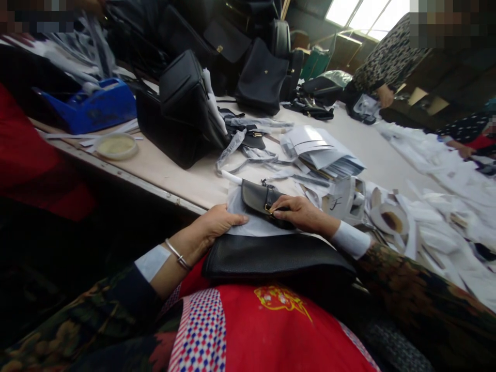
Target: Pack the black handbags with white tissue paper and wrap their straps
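A small black leather pouch [253, 197] with a gold buckle lies on white tissue paper [240, 227]. My right hand [300, 213] has its fingers pinched on the pouch by the buckle. My left hand [219, 223] grips the left edge of the tissue paper, thumb on top and the other fingers hidden beneath. Closer to me, a larger black leather bag [275, 258] rests against my red apron [251, 325], just below the paper.
Black bags [186, 113] crowd the table's far left, beside a blue tape dispenser [96, 106] and a round yellowish dish [116, 146]. Stacked papers [321, 150] lie ahead. A tape roll [391, 219] and heaped white wrapping [437, 160] fill the right. Co-workers stand across the table.
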Demonstrator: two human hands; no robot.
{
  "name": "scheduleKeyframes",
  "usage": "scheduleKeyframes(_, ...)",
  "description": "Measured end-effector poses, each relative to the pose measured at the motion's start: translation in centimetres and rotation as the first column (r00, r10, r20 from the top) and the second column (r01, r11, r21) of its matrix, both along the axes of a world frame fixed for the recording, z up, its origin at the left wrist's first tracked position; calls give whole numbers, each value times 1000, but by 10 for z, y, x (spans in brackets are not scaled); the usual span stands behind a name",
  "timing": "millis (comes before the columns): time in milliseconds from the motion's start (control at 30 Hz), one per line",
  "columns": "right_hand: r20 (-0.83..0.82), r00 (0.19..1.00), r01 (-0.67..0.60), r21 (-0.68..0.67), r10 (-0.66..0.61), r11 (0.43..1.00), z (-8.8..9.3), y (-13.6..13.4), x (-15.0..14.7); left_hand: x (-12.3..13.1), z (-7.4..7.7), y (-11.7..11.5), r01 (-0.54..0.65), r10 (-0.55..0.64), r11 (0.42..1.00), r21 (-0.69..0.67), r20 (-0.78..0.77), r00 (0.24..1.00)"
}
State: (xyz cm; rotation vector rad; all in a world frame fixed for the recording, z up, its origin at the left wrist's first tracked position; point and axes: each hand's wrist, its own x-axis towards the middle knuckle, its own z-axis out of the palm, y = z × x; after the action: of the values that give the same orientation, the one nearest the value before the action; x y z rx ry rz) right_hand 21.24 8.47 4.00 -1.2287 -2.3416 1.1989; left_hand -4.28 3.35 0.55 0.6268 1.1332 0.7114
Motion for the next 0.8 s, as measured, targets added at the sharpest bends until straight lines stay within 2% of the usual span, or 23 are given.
scheduleKeyframes(400,42,999,-35,64,33,997,-1,2,3,6,8,0,-50,52,997,-58,35,998)
scheduleKeyframes(800,176,966,-221,196,188,955,4,-6,0,8,16,0,-93,99,991,-99,57,993)
